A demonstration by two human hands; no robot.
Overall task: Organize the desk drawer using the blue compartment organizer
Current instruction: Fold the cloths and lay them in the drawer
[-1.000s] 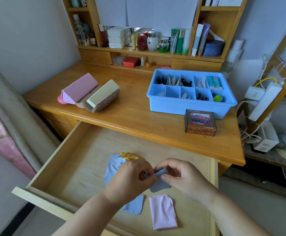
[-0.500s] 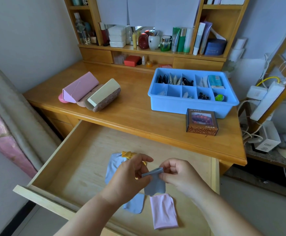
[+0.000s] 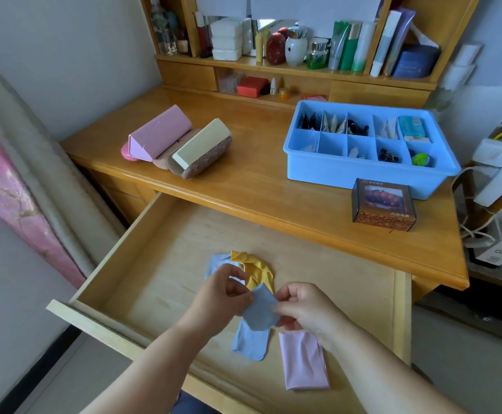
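Note:
Above the open wooden drawer [image 3: 142, 261], my left hand [image 3: 223, 294] and my right hand [image 3: 306, 307] both pinch a small grey-blue cloth [image 3: 260, 309] by its side edges. Beneath it on the drawer floor lie a light blue cloth [image 3: 251, 343], a crumpled yellow cloth [image 3: 257, 268] and a folded pink cloth [image 3: 303, 361]. The blue compartment organizer [image 3: 363, 171] stands on the desk at the right and holds small items in several of its cells.
A brown patterned box [image 3: 382, 206] sits on the desk in front of the organizer. A pink case [image 3: 160, 135] and a beige case [image 3: 203, 147] lie at the desk's left. Shelves with bottles line the back. Cables and adapters hang at the right.
The grey-blue cloth, bunched between my fingers a second ago, is now spread wider between both hands. The view has shifted slightly nearer the desk.

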